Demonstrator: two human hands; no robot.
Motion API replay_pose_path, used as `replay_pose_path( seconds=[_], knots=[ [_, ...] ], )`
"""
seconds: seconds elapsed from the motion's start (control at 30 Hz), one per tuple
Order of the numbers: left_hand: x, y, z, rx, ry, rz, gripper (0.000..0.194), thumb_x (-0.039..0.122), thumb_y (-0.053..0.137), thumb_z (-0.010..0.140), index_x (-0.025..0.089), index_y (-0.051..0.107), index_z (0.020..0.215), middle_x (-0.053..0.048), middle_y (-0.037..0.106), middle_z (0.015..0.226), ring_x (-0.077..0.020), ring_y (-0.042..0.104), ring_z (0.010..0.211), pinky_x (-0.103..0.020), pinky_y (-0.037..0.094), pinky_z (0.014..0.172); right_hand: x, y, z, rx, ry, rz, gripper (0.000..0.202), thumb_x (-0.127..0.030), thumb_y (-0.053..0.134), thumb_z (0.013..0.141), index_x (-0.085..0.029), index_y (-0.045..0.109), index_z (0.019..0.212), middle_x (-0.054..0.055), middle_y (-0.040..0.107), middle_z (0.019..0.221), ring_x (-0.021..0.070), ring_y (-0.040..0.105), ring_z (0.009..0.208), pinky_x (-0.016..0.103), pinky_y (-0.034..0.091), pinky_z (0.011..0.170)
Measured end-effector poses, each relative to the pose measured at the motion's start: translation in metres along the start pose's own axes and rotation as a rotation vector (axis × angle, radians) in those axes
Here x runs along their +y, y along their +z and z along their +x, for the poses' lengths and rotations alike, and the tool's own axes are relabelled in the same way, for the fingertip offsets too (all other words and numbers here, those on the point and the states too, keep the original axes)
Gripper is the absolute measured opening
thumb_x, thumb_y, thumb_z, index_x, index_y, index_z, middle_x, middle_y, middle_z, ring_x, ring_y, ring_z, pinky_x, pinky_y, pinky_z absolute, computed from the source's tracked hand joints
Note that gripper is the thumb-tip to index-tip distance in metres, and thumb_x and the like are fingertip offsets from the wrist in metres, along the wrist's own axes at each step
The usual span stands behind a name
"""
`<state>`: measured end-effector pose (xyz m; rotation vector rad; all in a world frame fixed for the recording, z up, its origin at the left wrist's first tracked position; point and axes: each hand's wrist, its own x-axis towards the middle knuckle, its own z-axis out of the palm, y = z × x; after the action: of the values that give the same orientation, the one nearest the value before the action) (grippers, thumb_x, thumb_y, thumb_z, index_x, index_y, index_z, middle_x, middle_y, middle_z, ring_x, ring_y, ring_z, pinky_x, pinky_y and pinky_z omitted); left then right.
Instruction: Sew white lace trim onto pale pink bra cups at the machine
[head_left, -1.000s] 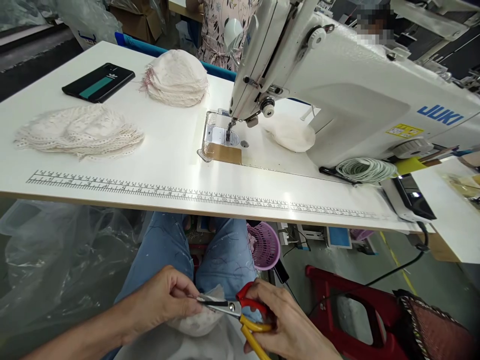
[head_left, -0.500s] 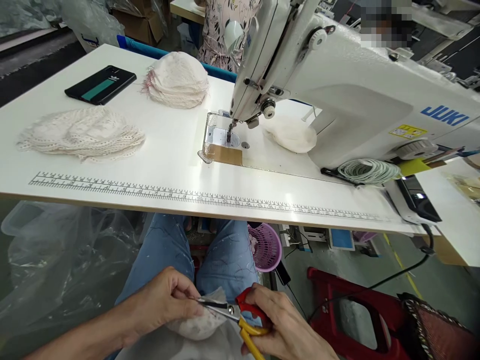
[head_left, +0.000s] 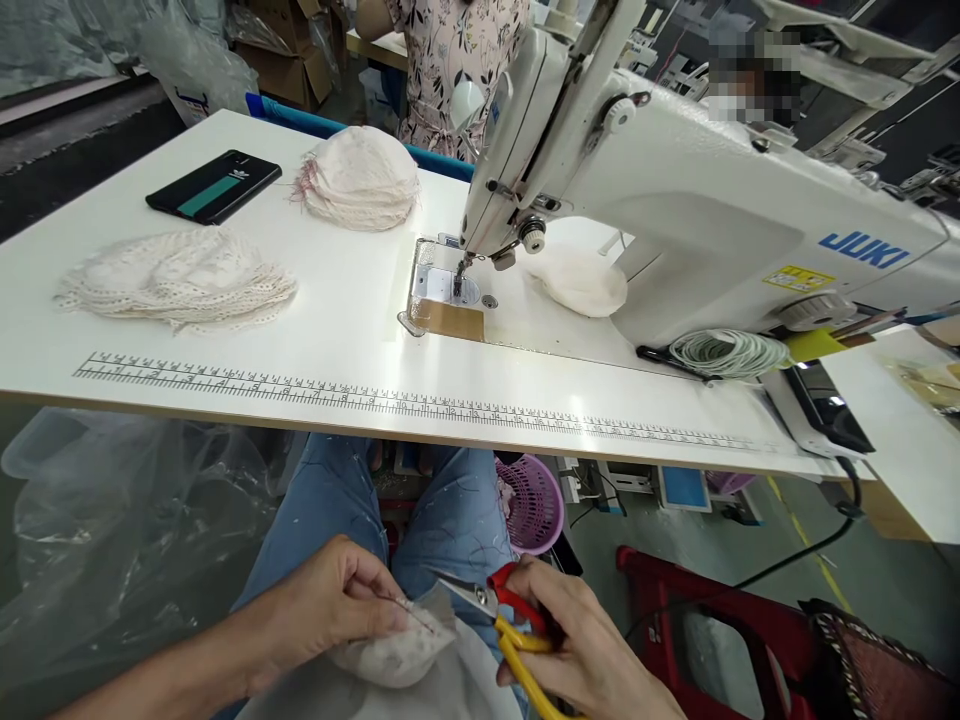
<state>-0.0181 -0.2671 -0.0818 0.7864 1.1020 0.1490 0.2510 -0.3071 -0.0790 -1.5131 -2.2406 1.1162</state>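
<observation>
My left hand point(head_left: 364, 597) pinches the edge of a white, faintly patterned fabric piece point(head_left: 397, 650) over my lap. A dark line, like a seam or thread, runs along that edge. In my right hand point(head_left: 574, 640) is a pair of scissors point(head_left: 517, 640) with one red and one yellow handle. Their blades point left, just above the fabric's edge and apart from my left fingers. Pale cloth lies below the fabric piece across my thighs.
A JUKI sewing machine point(head_left: 675, 190) stands on the white table point(head_left: 345, 340) with a printed ruler along its front. Fabric stacks point(head_left: 180, 275) and a black phone-like case point(head_left: 214, 187) lie at left. Below are a purple basket point(head_left: 534, 505) and a red stool point(head_left: 637, 590). A person stands behind.
The scissors have moved right with my right hand, off the fabric's edge where their blades were lying. My left hand keeps its hold. The camera view has shifted slightly.
</observation>
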Motion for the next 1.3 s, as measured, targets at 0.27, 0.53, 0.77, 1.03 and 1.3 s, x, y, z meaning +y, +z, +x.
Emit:
replay_pose_path(
  seconds=[0.27, 0.53, 0.77, 1.03, 1.3],
  knots=[
    [-0.001, -0.002, 0.003, -0.026, 0.026, -0.011, 0.032, 0.044, 0.081, 0.057, 0.014, 0.071, 0.062, 0.008, 0.043, 0.044, -0.0064, 0.025, 0.047, -0.022, 0.016, 0.047, -0.014, 0.000, 0.001, -0.081, 0.011, -0.078, 0.041, -0.020, 0.080, 0.061, -0.023, 0.057, 0.095, -0.003, 0.063, 0.087, 0.0160, 0.061, 0.074, 0.024, 0.040, 0.065],
    [0.001, -0.002, 0.001, 0.004, -0.009, 0.013, 0.030, 0.040, 0.082, 0.054, 0.013, 0.070, 0.062, 0.007, 0.043, 0.046, -0.0071, 0.028, 0.048, -0.022, 0.016, 0.047, -0.018, -0.001, 0.003, -0.104, 0.056, -0.113, 0.035, -0.016, 0.074, 0.065, -0.024, 0.057, 0.095, -0.003, 0.064, 0.088, 0.0167, 0.062, 0.075, 0.025, 0.040, 0.065],
    [-0.002, 0.002, 0.003, -0.011, -0.039, -0.011, 0.033, 0.042, 0.082, 0.052, 0.014, 0.066, 0.058, 0.008, 0.042, 0.046, -0.0076, 0.028, 0.050, -0.022, 0.017, 0.048, -0.016, 0.006, 0.006, -0.151, 0.041, -0.109, 0.034, -0.018, 0.074, 0.066, -0.022, 0.056, 0.095, -0.002, 0.062, 0.086, 0.0162, 0.059, 0.072, 0.025, 0.038, 0.063],
    [-0.005, 0.001, 0.006, -0.008, -0.020, -0.019, 0.032, 0.043, 0.080, 0.056, 0.013, 0.069, 0.060, 0.007, 0.043, 0.046, -0.0069, 0.026, 0.048, -0.022, 0.016, 0.047, -0.011, 0.008, 0.009, -0.201, 0.022, -0.100, 0.033, -0.019, 0.077, 0.066, -0.022, 0.055, 0.092, -0.004, 0.058, 0.078, 0.0135, 0.054, 0.064, 0.024, 0.032, 0.057],
    [0.003, 0.001, 0.003, -0.053, -0.045, -0.023, 0.034, 0.045, 0.081, 0.054, 0.013, 0.071, 0.062, 0.005, 0.049, 0.049, -0.0082, 0.033, 0.051, -0.021, 0.022, 0.050, -0.006, 0.008, 0.009, -0.126, 0.025, -0.005, 0.032, -0.029, 0.079, 0.068, -0.021, 0.054, 0.085, -0.005, 0.053, 0.073, 0.0118, 0.047, 0.058, 0.022, 0.032, 0.052]
  ],
)
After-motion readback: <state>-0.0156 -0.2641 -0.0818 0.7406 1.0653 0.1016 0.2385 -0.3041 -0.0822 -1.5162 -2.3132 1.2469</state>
